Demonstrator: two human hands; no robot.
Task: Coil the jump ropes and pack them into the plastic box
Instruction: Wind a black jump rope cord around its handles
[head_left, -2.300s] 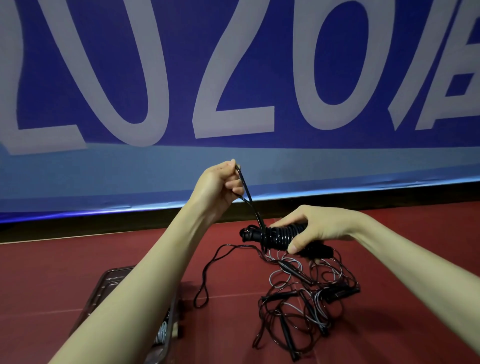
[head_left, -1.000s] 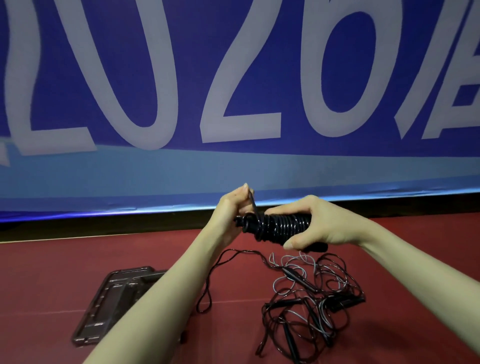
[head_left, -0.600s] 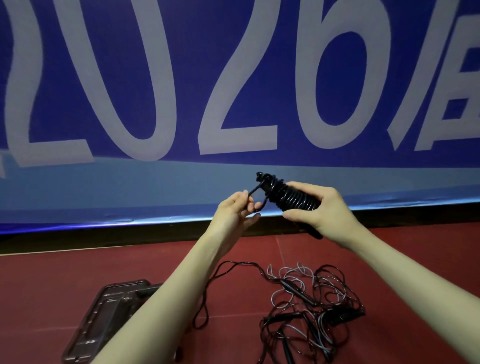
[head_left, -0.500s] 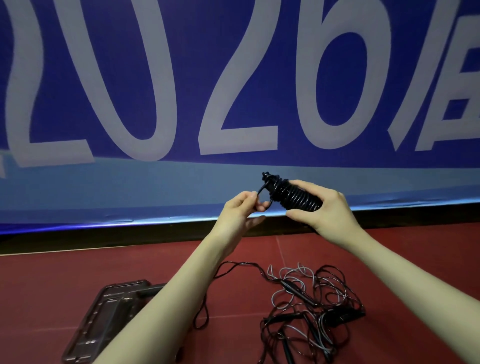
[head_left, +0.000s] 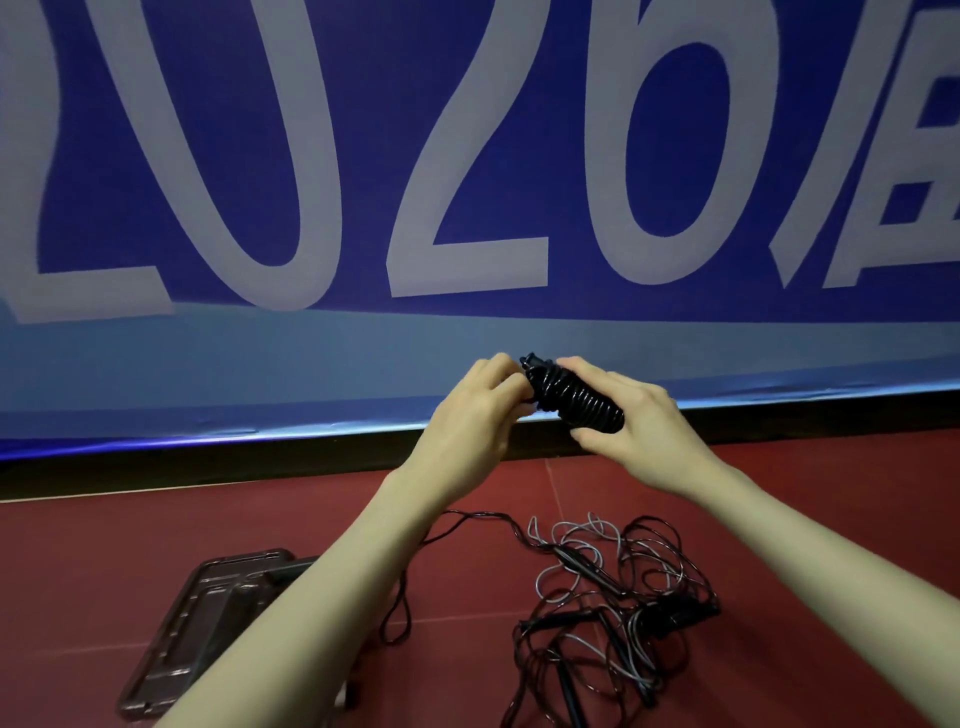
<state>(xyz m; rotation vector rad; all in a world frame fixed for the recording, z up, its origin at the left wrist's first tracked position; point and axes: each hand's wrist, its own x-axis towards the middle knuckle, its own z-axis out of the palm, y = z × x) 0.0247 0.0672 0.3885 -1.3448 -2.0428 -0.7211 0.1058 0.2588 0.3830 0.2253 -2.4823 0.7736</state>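
Observation:
A black jump rope wound tightly round its handles is held up in front of the banner. My right hand grips the bundle from the right. My left hand pinches the rope's end at the bundle's upper left tip. On the red floor below lies a tangled pile of black and grey jump ropes with several handles. The dark transparent plastic box sits at the lower left, partly hidden by my left forearm.
A large blue banner with white numerals fills the background above a dark baseboard. One loose black rope strand trails from the pile toward the box. Red floor surrounds the pile.
The bundle rose from above the pile to in front of the banner. The loose tail shortened to nothing, and my left hand closed in against the bundle's tip.

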